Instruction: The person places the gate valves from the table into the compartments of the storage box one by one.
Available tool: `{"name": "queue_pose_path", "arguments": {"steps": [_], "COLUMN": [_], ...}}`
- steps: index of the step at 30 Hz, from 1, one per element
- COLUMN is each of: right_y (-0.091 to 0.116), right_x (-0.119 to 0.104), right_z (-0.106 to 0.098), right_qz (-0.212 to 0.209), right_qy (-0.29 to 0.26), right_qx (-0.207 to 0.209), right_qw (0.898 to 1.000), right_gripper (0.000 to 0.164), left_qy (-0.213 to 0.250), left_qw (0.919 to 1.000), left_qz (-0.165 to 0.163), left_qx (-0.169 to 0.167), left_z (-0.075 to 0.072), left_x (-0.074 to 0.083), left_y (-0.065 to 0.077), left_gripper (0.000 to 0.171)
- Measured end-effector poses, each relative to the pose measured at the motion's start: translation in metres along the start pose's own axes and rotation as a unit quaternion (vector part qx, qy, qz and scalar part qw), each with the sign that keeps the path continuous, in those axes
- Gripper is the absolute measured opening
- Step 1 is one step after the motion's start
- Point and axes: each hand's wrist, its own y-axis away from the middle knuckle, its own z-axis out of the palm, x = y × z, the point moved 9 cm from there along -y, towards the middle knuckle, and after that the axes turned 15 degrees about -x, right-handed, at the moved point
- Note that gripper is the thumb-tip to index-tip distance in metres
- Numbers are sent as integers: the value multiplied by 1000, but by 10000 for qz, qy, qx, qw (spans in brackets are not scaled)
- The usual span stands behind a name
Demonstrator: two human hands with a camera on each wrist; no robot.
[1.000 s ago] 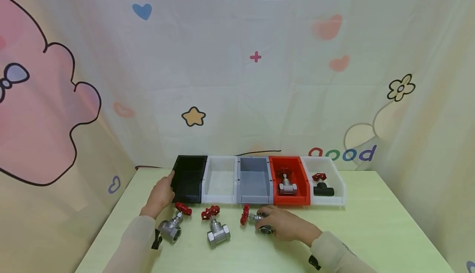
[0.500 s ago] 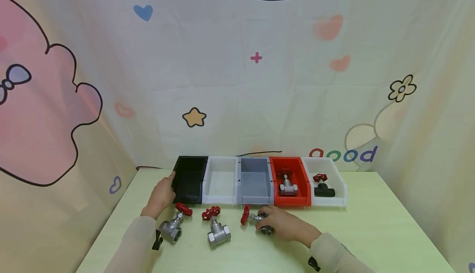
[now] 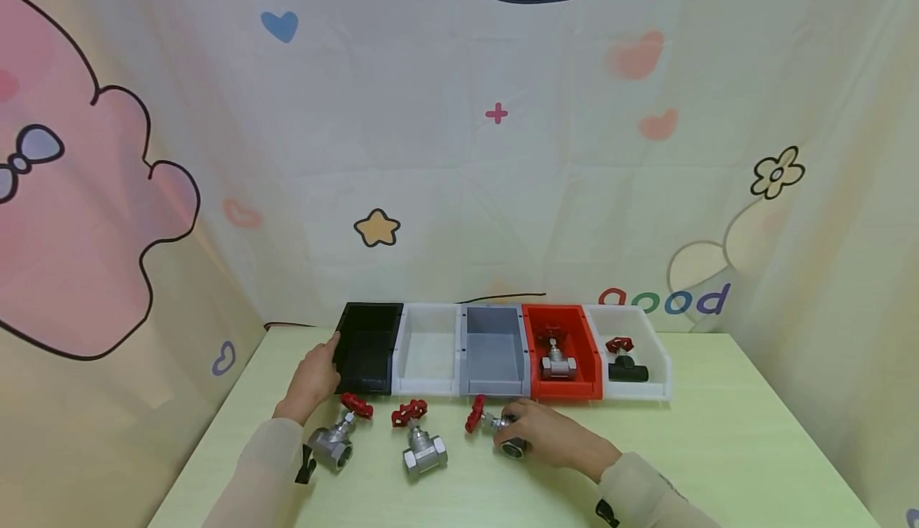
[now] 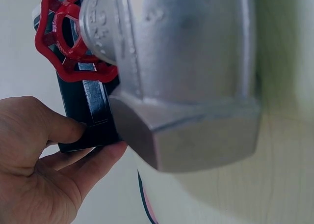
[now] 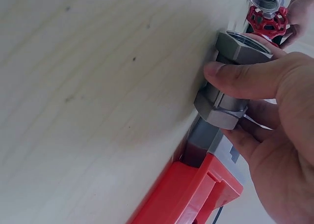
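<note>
Currently, R hand point(image 3: 551, 434) pinches metal valve point(image 5: 222, 101) (red handwheel point(image 3: 475, 415)) btwn fingers point(image 5: 241, 139) & L hand point(image 3: 310, 382) pinches blk bin point(image 3: 368, 372).

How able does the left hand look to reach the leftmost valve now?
Probably yes: the leftmost valve lies close to the left hand with nothing seen between, though that hand grips the black bin and would likely release it first.

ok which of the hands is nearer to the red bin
Right. The right hand grips a valve just in front of the red bin; the left hand holds the black bin, with a white bin and the grey bin between.
</note>
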Motion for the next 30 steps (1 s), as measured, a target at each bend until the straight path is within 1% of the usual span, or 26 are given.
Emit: {"name": "queue_pose_path", "arguments": {"steps": [6,12,15,18,23,26,30], "right_y": [5,9,12,16,23,25,27], "right_x": [-1,-4,-5,-7,-9,-9,-8], "right_z": [-3,-10,-16,-24,-37,-43,-49], "right_qz": [-5,39,43,30,11,53,123], "right_qy": [35,-62,-85,-69,132,222,207], "right_qx": [83,90,142,296,536,533,500], "right_qw": [10000,9999,9999,9995,9985,9983,9985], "right_gripper": [46,46,46,45,45,46,48], "left_qy": [-12,5,-2,-15,-42,-36,-52], "left_qw": [10000,10000,10000,10000,10000,10000,10000], "left_qz": [51,20,12,5,28,42,43], "left_qx": [42,-9,-5,-13,-9,-18,-20], "left_z": [-1,0,-1,0,0,1,1], "left_x": [2,1,1,1,1,0,-1], "left_y": [-1,0,0,0,0,-1,-2], "left_gripper": [70,71,70,70,69,69,69]}}
